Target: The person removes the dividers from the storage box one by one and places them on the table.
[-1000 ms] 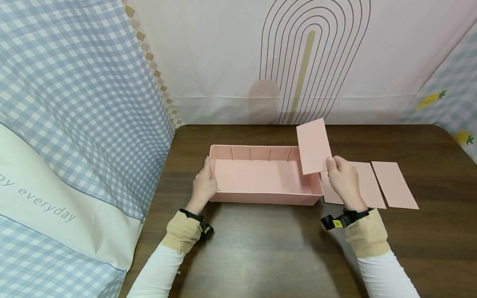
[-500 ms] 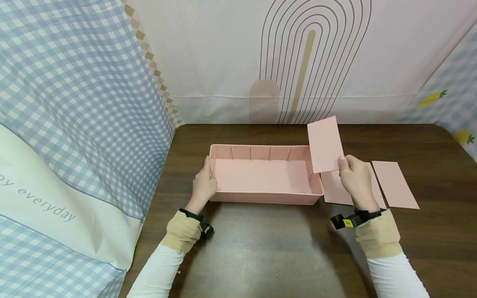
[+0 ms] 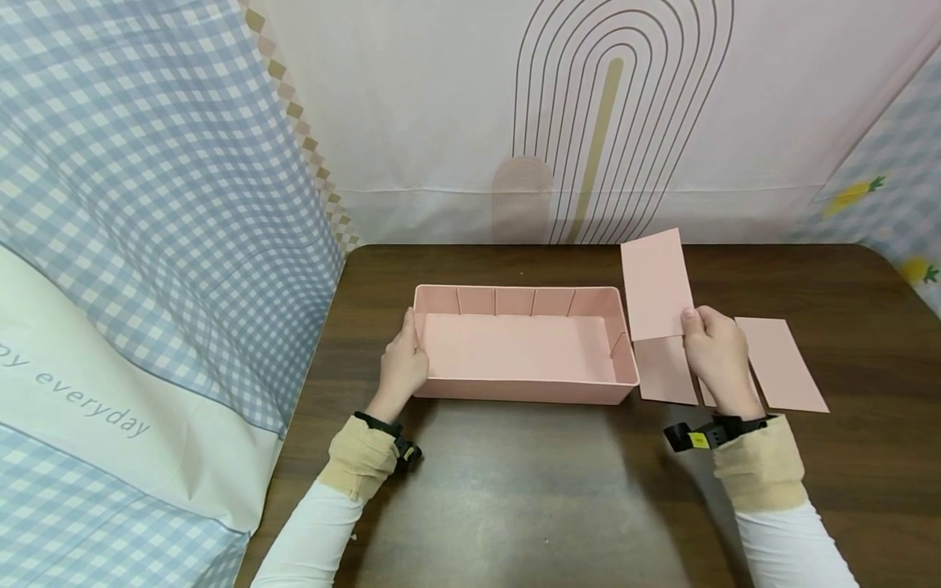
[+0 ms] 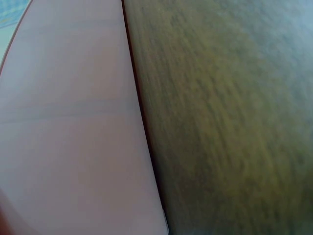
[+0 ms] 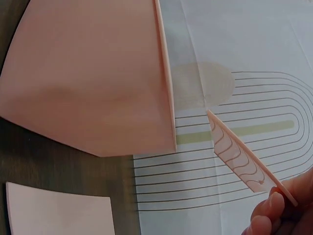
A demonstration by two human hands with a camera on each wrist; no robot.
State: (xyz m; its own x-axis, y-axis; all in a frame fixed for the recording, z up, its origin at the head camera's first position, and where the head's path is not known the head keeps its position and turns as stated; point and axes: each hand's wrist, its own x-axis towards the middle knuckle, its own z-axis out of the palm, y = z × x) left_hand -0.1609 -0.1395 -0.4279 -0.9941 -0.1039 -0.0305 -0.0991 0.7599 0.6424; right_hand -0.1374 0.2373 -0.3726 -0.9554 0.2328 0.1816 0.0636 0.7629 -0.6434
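A long, open-topped pink plastic box (image 3: 518, 390) stands on the table, with upright grooves along its back wall. At its left end my left hand (image 3: 403, 365) holds the corner, the index finger lying straight along the end wall. Much of that hand is hidden in the left wrist view, where the box's side wall (image 4: 68, 161) fills the left part. My right hand (image 3: 716, 355) pinches a thin pink divider panel (image 3: 657, 286) by its lower right edge, raised just right of the box. In the right wrist view, curved lines mark one face of the panel (image 5: 239, 159).
Pink panels lie flat on the brown wooden table (image 3: 500, 490) to the right: one (image 3: 665, 376) beside the box, one partly under my right hand, and another (image 3: 782, 363) farther right. A printed cloth (image 3: 426, 122) hangs behind the table; checked fabric (image 3: 184, 163) hangs at the left.
My right hand has moved to the right with the divider panel, from over the box's right end to beside it. My left hand and the box have stayed in place.
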